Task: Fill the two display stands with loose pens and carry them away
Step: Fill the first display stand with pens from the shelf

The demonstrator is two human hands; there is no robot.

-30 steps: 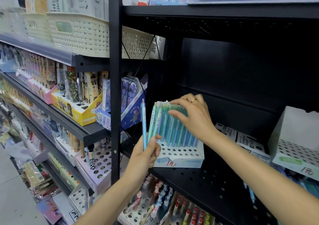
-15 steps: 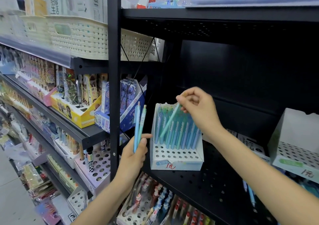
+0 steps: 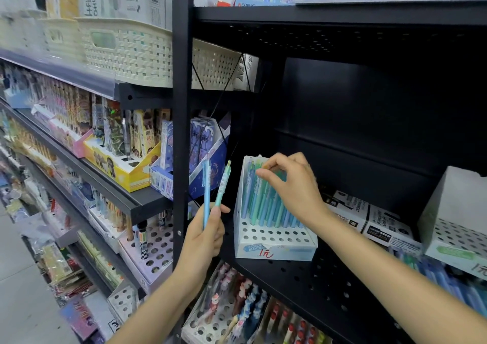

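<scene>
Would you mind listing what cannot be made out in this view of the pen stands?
- Head view: right hand covers the pen tops in the middle stand; its grip is unclear.
- Second stand, cut by the right edge: contents hidden.
- Left hand hides the lower ends of its two pens.
- Left shelves: blurred.

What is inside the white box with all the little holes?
Blue and green pens stand in the back rows of the white display stand. The front holes are empty. The right hand covers some pen tops.

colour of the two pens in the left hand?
One light blue pen, one mint green pen, both held by the left hand. Head view.
</scene>
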